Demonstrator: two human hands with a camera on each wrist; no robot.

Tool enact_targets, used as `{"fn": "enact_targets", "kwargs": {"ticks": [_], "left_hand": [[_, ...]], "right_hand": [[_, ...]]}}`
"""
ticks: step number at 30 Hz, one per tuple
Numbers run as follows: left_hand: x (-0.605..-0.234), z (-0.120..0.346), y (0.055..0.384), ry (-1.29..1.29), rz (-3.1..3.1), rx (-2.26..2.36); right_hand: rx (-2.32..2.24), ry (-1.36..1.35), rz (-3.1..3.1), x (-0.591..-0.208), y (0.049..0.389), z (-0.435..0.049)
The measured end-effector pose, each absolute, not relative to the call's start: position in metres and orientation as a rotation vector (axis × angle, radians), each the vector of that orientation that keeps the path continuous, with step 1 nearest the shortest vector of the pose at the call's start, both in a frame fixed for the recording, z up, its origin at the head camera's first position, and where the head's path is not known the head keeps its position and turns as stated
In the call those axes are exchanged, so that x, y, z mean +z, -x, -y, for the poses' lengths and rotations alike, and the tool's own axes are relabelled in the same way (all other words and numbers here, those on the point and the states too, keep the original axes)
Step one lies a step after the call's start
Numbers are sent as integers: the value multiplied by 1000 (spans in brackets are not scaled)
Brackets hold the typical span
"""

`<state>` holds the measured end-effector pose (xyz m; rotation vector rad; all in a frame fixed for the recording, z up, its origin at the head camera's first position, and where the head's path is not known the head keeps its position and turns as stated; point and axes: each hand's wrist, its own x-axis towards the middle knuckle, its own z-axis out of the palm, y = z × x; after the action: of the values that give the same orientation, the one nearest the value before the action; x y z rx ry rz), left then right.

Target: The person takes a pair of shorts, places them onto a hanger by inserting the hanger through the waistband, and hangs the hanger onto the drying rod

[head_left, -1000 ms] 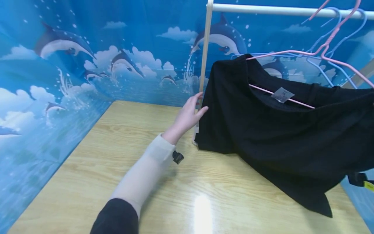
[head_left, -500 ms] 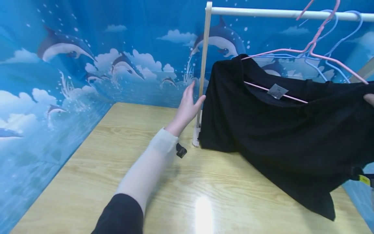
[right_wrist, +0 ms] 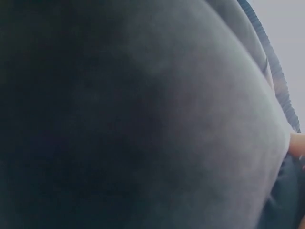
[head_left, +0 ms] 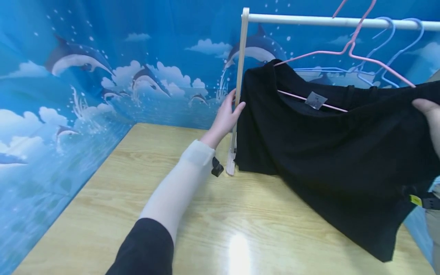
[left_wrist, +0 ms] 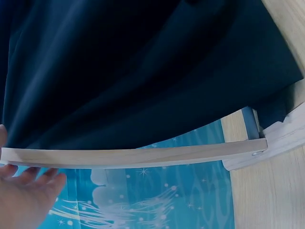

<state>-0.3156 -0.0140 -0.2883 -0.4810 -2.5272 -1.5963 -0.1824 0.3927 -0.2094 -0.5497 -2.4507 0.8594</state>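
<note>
My left hand (head_left: 225, 116) grips the upright wooden post (head_left: 241, 53) of a clothes rack, thumb in front and fingers behind. In the left wrist view, its fingers (left_wrist: 45, 177) lie along the lower side of that post. At the right edge, my right hand (head_left: 429, 114) holds the waistband of a black garment (head_left: 326, 152), thumb on the outside. A pink hanger (head_left: 374, 61) is inside the waistband, its hook in front of the rail and partly out of frame. A pale label (head_left: 315, 100) shows inside the waist. Cloth fills most of the right wrist view.
Two blue hangers (head_left: 392, 68) hang behind from the white rail (head_left: 302, 20). The rack's foot (head_left: 230, 162) stands on a wood-grain table (head_left: 137, 191). A blue dolphin-print curtain (head_left: 165, 46) lines the back and left side.
The garment's right end and the pink hanger have shifted left and up, and my right hand has come into view. My left hand has opened out, then closed around the post.
</note>
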Motion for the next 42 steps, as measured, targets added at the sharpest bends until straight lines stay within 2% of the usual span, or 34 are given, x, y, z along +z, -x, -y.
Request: {"fn": "enact_targets", "kwargs": {"ticks": [5,13,21,25,34,42], "left_hand": [[-287,15,318,470,2505,-1628],[-286,18,323,426,2465,-1672],[-285,21,324,415,2478,-1624],[-285,22,323,415,2478,-1636],[-286,23,323,431,2430,-1678],[-287,23,323,428,2408,-1711]], "right_hand": [[870,501,2391,-208,188,-385],[945,600,2332,-214,200,-396],[1217,708,2330,-204,181,-361],[1322,762,2339,-209,178,-361],[1190,765,2240,-232,202,-395],[979,738,2165,-217,185,-353]]}}
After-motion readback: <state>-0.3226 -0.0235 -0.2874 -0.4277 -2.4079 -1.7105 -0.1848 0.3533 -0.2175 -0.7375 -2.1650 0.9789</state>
